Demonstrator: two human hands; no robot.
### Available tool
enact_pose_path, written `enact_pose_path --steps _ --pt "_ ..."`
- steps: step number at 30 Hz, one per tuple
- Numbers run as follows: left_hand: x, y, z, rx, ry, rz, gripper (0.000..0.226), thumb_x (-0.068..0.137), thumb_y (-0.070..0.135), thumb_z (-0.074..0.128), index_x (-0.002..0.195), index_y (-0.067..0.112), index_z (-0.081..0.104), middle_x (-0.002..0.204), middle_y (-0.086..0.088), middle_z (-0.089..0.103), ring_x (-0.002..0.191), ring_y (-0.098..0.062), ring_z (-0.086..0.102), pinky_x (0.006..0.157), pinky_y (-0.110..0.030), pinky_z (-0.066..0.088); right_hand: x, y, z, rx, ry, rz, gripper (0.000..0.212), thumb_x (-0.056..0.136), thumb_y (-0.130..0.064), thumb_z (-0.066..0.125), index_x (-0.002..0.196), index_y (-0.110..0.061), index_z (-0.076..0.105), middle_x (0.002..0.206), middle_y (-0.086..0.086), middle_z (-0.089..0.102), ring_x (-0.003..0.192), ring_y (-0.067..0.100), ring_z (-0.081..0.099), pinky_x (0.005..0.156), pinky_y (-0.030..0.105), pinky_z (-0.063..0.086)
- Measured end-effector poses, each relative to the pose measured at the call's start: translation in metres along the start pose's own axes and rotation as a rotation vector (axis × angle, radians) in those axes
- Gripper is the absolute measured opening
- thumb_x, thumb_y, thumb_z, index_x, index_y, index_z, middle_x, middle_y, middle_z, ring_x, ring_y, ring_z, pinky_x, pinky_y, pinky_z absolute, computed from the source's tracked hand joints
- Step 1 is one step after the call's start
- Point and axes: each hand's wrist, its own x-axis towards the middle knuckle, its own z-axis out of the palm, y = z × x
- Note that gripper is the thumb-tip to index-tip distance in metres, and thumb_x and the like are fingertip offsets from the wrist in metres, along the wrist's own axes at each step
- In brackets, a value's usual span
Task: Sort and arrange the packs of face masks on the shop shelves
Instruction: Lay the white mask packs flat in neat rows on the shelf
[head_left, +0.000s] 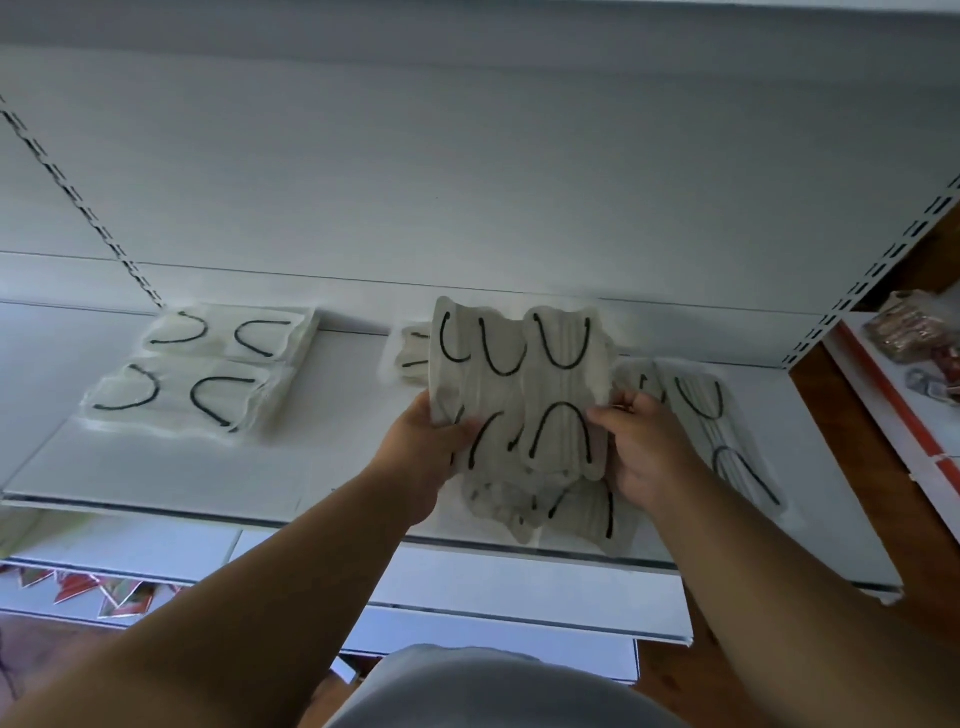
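Sorting part done: two stacks (197, 371) squared at shelf (156, 467) left; left hand (415, 447) and right hand (641, 441), fingers pinching its edges, hold a fanned bundle (524, 395) above loose packs (722, 426) mid-right, unsorted.

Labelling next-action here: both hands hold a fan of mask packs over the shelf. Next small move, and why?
Probably square the held packs into one stack. Left hand and right hand grip them fanned and overlapping, while the two packs at left lie in a neat column on the shelf, with bare space beside them.
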Motion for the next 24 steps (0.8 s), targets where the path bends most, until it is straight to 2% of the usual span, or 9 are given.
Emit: enact_pose_path --steps 2,7,11,12,14,16,19,21,24 --pt "-0.001 -0.001 -0.005 -0.004 0.025 -0.007 0.033 0.092 0.002 0.067 0.121 0.016 0.063 0.108 -0.011 0.075 0.097 -0.029 0.074 0.079 -0.042 0.061 0.004 -0.001 -0.004 0.055 -0.039 0.036 0.024 0.09 0.001 0.062 0.113 -0.006 0.064 0.108 0.02 0.07 0.101 0.036 0.068 0.086 0.056 0.055" --pt "-0.002 0.0 -0.005 -0.008 0.042 -0.02 0.028 0.094 0.004 0.064 0.118 0.018 0.065 0.109 -0.011 0.075 0.1 -0.031 0.073 0.085 -0.046 0.059 -0.007 0.0 0.007 -0.006 -0.128 -0.007 0.031 0.092 0.007 0.058 0.117 -0.01 0.063 0.101 0.012 0.073 0.09 0.024 0.071 0.074 0.037 0.056" --pt "-0.006 0.002 0.003 -0.022 0.035 -0.047 0.023 0.098 0.017 0.061 0.121 0.018 0.063 0.108 -0.01 0.075 0.098 -0.029 0.073 0.083 -0.044 0.061 -0.009 0.011 0.03 -0.317 -0.05 -0.141 0.016 0.088 -0.002 0.067 0.097 -0.015 0.066 0.091 0.008 0.072 0.086 0.026 0.07 0.072 0.038 0.058" --pt "-0.007 0.001 0.003 -0.001 0.025 -0.043 0.026 0.097 0.015 0.063 0.122 0.016 0.062 0.109 -0.011 0.075 0.099 -0.029 0.073 0.085 -0.046 0.061 -0.01 0.012 0.035 -0.389 -0.028 -0.175 0.01 0.088 -0.007 0.068 0.093 -0.015 0.066 0.088 0.008 0.072 0.082 0.027 0.069 0.072 0.04 0.059" --pt "-0.009 0.001 -0.003 0.053 0.022 -0.024 0.035 0.091 0.002 0.067 0.124 0.014 0.061 0.111 -0.013 0.074 0.101 -0.031 0.072 0.089 -0.049 0.059 -0.012 0.009 0.039 -0.531 -0.012 -0.255 0.004 0.09 -0.011 0.064 0.087 -0.014 0.065 0.08 0.005 0.068 0.072 0.023 0.062 0.061 0.031 0.051" --pt "-0.011 0.004 -0.011 0.094 0.058 -0.021 0.04 0.087 -0.004 0.068 0.123 0.015 0.063 0.112 -0.012 0.073 0.105 -0.033 0.07 0.092 -0.052 0.057 -0.01 0.002 0.038 -0.741 0.029 -0.411 0.007 0.093 -0.013 0.059 0.088 -0.017 0.061 0.078 -0.001 0.061 0.073 0.019 0.056 0.06 0.025 0.04" --pt "-0.009 0.011 -0.026 0.208 0.086 -0.03 0.035 0.087 -0.002 0.067 0.114 0.02 0.066 0.109 -0.009 0.073 0.104 -0.031 0.069 0.093 -0.052 0.056 -0.006 -0.017 0.034 -0.979 0.085 -0.607 0.011 0.094 -0.012 0.055 0.101 -0.016 0.063 0.096 0.002 0.065 0.085 0.022 0.059 0.07 0.027 0.04" --pt "-0.008 0.017 -0.034 0.289 0.066 -0.058 0.031 0.086 0.004 0.067 0.113 0.019 0.067 0.108 -0.01 0.074 0.102 -0.031 0.07 0.093 -0.051 0.056 -0.004 -0.026 0.035 -1.102 0.047 -0.71 0.015 0.094 -0.009 0.055 0.107 -0.011 0.064 0.106 0.006 0.068 0.094 0.026 0.062 0.075 0.027 0.041" --pt "-0.008 0.023 -0.041 0.224 0.103 -0.098 0.028 0.095 0.024 0.062 0.119 0.011 0.066 0.098 -0.01 0.075 0.089 -0.026 0.072 0.08 -0.041 0.059 -0.008 -0.029 0.047 -1.365 -0.054 -0.884 0.016 0.088 -0.005 0.054 0.096 -0.011 0.067 0.095 0.005 0.069 0.092 0.031 0.064 0.074 0.034 0.047"
